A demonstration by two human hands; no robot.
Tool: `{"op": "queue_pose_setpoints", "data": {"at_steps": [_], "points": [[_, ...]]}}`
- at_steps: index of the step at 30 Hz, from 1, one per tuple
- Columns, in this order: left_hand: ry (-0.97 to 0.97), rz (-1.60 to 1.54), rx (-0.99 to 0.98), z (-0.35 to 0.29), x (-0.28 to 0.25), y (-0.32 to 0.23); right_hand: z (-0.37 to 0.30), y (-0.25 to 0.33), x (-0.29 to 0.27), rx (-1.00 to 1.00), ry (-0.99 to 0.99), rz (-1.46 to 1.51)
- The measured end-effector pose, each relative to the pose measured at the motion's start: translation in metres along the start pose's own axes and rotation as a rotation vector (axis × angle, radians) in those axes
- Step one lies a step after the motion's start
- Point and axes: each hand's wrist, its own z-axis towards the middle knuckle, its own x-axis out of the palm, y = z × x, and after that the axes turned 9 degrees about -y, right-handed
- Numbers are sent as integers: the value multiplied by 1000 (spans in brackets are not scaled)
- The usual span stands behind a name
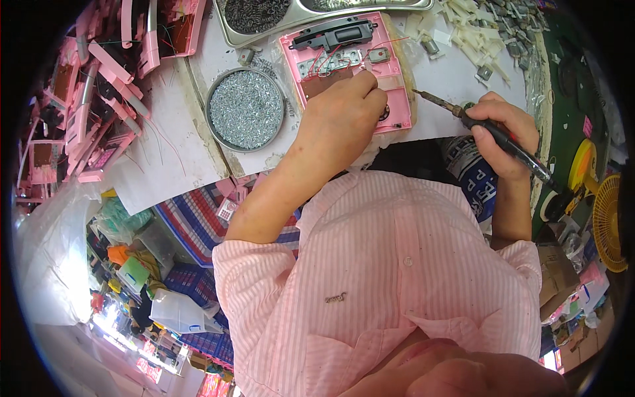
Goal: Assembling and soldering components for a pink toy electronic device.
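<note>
A pink plastic casing [401, 111] lies open-side up on the table in front of me. Inside it sit a long black plastic part [334, 35], a brown circuit board [322, 85], a small metal motor [379, 55] and thin red wires. My left hand [347, 109] rests over the casing with its fingers curled together. Whatever its fingertips hold, if anything, is hidden. In my right hand [508, 129] is a soldering iron [526, 157], gripped by its dark handle. Its tip points left, just off the casing's right edge, apart from the wires.
Left of the casing stands a round tin [209, 122] full of small metal pieces. A metal tray [229, 36] with dark springs is behind. Pink assemblies [83, 112] with loose wires heap at far left; white plastic parts [466, 40] and motors at far right. A yellow fan [610, 221] stands right.
</note>
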Motion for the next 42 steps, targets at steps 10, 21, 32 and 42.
{"op": "queue_pose_setpoints", "data": {"at_steps": [10, 21, 32, 42], "points": [[-348, 201, 62, 63, -10, 4, -2, 2, -10, 13, -116, 39], [-219, -369, -327, 52, -10, 16, -10, -6, -17, 85, -257, 58], [-363, 86, 10, 42, 15, 21, 19, -22, 17, 11, -171, -1], [-361, 79, 22, 42, 14, 21, 25, -24, 28, 36, -165, -8]]}}
